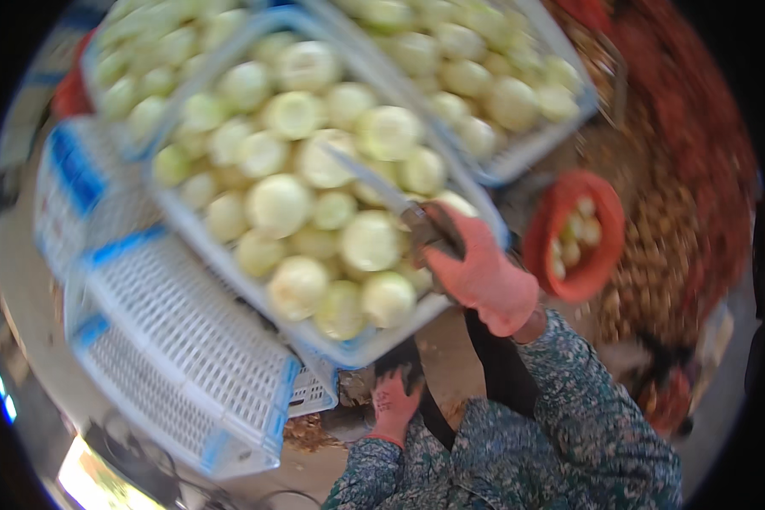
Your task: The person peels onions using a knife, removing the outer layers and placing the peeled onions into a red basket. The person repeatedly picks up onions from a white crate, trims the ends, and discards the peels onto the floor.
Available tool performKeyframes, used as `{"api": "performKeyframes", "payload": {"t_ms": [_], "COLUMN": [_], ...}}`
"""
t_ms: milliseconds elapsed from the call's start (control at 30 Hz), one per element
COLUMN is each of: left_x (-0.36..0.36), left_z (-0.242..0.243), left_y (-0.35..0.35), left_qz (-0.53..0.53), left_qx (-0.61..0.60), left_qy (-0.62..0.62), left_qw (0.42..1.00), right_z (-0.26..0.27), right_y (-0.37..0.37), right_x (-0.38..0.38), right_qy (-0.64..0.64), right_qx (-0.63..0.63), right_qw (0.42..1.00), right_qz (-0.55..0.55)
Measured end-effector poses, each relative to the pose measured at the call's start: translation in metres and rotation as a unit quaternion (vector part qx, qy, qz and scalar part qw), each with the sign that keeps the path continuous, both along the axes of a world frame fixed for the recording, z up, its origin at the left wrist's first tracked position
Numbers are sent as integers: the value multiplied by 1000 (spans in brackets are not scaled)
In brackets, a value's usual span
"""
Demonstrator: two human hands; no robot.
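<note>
My right hand (468,258), in a pink work glove with dark fingers, holds a knife (373,178) over the near right edge of a crate of peeled onions. The blade points up and left across the onions (279,205); whether the hand also touches an onion is hidden. The crate (217,274) is white plastic with a pale blue rim. My left hand (394,398), in the same kind of glove, rests near my leg below the crate. Its fingers are partly hidden against the dark trousers, and no held object is visible.
Two more crates of peeled onions stand behind, at upper left (143,137) and upper right (529,150). Empty white-and-blue crates (185,312) lie at the left. A red bucket (539,245) with small onions stands at the right, beside loose unpeeled onions (653,255) and red mesh (688,115).
</note>
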State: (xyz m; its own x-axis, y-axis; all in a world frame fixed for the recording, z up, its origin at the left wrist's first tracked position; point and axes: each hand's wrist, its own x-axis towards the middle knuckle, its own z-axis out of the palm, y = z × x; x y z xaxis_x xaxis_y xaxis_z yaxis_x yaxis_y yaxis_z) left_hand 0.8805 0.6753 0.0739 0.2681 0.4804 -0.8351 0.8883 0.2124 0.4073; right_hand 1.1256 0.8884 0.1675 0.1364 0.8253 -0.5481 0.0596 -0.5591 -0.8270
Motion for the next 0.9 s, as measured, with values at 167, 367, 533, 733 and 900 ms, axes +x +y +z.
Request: {"api": "performKeyframes", "payload": {"t_ms": [167, 367, 533, 733, 900], "left_x": [15, 26, 41, 44, 53], "left_z": [-3, -4, -2, -9, -12], "left_y": [0, -5, -4, -12, -17], "left_qz": [3, -75, -151, -160, -168], "left_qx": [23, 40, 71, 44, 33], "left_qy": [-21, 1, 22, 34, 49], "left_qw": [1000, 996, 986, 986, 984], "right_z": [17, 15, -17, -19, -20], "right_y": [-100, -225, -307, -330, -354], "right_x": [66, 128, 178, 214, 241], "right_qy": [87, 34, -43, -73, -159], "right_qx": [-96, -220, -264, -299, -303], "right_qw": [983, 917, 885, 872, 903], "right_qz": [-133, -330, -381, -380, -258]}}
